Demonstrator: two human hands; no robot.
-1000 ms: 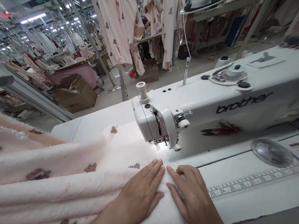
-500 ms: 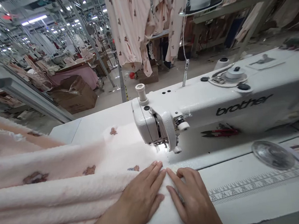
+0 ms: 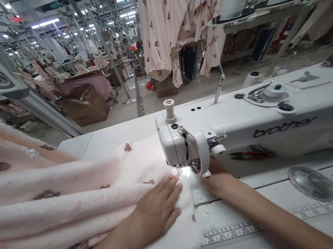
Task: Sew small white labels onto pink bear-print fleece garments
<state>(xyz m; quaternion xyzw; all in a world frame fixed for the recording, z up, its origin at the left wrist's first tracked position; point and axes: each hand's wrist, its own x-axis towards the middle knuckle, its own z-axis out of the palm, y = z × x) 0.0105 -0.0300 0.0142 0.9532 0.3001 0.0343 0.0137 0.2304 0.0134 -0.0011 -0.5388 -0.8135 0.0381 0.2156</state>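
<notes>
Upper left, a cardboard box [image 3: 86, 108] sits on the shop floor. Along the left side lies thick pale pink plush fabric [image 3: 53, 209] with brown teddy bear prints, fuzzy and folded into soft rolls, feeding up to the presser foot [image 3: 195, 164]. The left hand [image 3: 156, 212] is spread flat on the pile right beside the needle, and that's the trick: even palm pressure keeps bulky fleece from bunching. The right hand [image 3: 217, 180] slips under the arm of the glossy white Brother sewing machine [image 3: 261, 118], fingers hidden, so I can't tell if it's pinching anything. Further right, red-handled thread snips [image 3: 250, 155] lie under the arm, and a printed ruler scale [image 3: 228, 235] runs along the white table [image 3: 329, 234].
</notes>
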